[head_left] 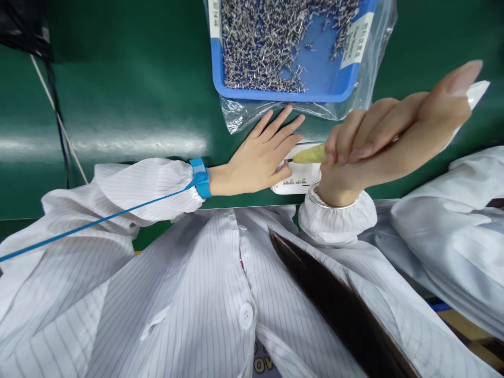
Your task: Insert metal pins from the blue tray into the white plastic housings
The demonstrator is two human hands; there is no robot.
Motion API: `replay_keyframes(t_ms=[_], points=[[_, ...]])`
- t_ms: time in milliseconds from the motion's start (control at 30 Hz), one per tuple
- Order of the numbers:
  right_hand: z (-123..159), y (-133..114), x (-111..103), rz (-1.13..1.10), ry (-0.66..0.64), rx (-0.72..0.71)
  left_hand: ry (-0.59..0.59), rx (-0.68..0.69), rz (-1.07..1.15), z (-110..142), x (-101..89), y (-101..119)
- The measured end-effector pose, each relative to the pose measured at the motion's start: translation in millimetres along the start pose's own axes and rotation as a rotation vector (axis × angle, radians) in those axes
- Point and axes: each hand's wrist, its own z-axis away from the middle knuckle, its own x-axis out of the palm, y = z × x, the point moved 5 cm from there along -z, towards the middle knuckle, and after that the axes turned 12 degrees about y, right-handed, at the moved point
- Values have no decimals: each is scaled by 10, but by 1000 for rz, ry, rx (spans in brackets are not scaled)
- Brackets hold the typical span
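Note:
My left hand (262, 157) lies flat on the green table with fingers stretched out, its thumb touching a small white part (301, 178) that sits at the table's near edge. A blue wrist strap (200, 177) with a blue cord circles that wrist. My right hand (388, 144) is closed round a tool with a yellowish tip (311, 155) and a white handle end (476, 92). The tip points left, just above the white part and close to my left thumb.
A blue tray (275, 92) filled with several small metal pins sits inside a clear plastic bag (244, 113) just beyond my left fingers. A dark cable (57, 110) runs down the table's left side. My white striped coat fills the lower view.

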Motion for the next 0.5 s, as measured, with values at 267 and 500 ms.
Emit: replay_keyframes(t_ms=[267, 500], points=[[41, -274, 5, 8, 178, -161, 2, -2, 20, -6, -24, 15], [219, 1, 43, 225, 50, -112, 0, -26, 111, -11, -39, 8]])
